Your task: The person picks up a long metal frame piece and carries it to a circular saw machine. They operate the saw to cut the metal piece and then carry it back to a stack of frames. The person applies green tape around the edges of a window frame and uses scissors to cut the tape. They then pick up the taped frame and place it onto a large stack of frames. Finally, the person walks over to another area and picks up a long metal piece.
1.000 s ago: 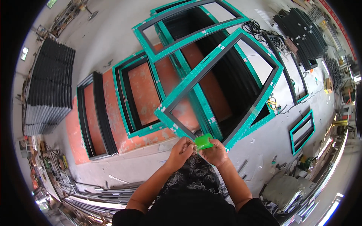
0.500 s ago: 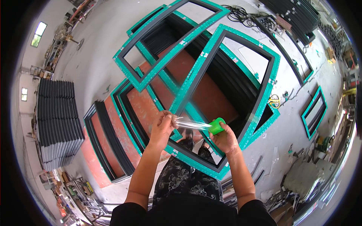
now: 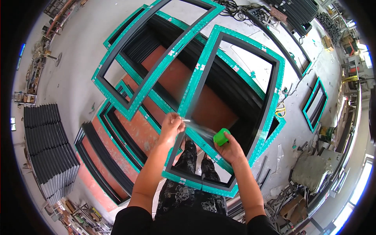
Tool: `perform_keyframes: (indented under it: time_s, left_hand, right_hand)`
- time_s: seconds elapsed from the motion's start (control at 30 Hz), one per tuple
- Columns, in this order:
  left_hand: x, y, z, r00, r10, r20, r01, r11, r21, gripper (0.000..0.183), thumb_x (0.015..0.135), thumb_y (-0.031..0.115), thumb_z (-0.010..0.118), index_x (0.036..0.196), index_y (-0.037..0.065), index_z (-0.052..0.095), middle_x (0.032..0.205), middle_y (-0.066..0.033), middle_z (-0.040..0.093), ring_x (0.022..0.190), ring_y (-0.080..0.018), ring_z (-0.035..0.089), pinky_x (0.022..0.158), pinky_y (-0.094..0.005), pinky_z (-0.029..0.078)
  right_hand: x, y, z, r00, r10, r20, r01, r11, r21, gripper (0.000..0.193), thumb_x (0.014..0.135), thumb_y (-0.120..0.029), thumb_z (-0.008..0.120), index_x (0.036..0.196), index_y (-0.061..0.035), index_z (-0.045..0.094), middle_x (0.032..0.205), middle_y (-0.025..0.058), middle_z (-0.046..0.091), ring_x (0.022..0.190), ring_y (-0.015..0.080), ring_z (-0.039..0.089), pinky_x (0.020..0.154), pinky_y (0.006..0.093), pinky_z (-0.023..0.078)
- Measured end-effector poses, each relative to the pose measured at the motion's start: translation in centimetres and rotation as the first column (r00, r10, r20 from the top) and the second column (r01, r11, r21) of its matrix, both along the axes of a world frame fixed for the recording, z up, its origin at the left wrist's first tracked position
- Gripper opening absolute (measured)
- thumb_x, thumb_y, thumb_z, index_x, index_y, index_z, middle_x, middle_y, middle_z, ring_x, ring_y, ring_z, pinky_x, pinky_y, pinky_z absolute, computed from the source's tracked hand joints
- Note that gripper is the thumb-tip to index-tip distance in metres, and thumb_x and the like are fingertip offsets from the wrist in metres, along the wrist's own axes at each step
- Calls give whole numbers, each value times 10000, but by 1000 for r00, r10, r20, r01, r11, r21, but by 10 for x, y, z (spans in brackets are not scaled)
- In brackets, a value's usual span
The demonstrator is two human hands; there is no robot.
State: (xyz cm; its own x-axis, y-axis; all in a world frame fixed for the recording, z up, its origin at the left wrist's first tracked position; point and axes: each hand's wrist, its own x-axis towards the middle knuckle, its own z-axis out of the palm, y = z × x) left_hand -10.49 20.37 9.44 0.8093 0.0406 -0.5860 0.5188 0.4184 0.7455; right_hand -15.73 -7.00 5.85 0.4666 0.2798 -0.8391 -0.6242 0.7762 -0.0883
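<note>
My right hand [image 3: 232,149] grips a bright green roll [image 3: 221,136], its fingers wrapped round the side. From the roll a strip of clear film [image 3: 200,128] runs across to my left hand [image 3: 171,127], whose fingertips pinch its loose end. The strip hangs stretched above a dark grey rectangular frame [image 3: 189,92] faced with printed green film. That frame lies tilted before me, its lower end over my legs. To its left, a second green-faced frame [image 3: 158,70] rests at a slant on other frames.
Below are reddish boards [image 3: 131,117] bearing more frames. A stack of dark profiles [image 3: 49,149] stands at the left. Yellow-handled scissors [image 3: 280,110] lie right of the near frame. Further right are a small green-edged frame [image 3: 315,103] and a grey cloth-like heap [image 3: 313,170]. Black cables [image 3: 235,8] lie far off.
The view has shifted, so the surroundings sit differently. The green roll has tilted in my right hand, and the film between my hands looks narrower and slopes down toward the roll. Both grips stay closed.
</note>
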Motion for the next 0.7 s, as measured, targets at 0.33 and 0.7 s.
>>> perform_keyframes:
  time_s: [0.33, 0.7]
  left_hand:
    - [239, 1, -115, 971, 34, 235, -136, 891, 434, 208, 930, 35, 571, 1118, 31, 481, 852, -70, 580, 764, -133, 604, 669, -281, 502]
    - [244, -6, -212, 925, -380, -21, 289, 664, 690, 569, 843, 305, 726, 1258, -35, 536, 1116, -299, 629, 1065, -424, 613, 914, -459, 482]
  right_hand:
    - [236, 15, -78, 989, 117, 90, -61, 878, -475, 437, 854, -349, 765, 1165, -104, 582, 1007, 74, 630, 837, 229, 649, 644, 341, 590]
    - [325, 99, -210, 877, 458, 142, -414, 873, -256, 403, 821, -411, 772, 990, -57, 680, 1021, 123, 698, 874, 202, 693, 735, 410, 598]
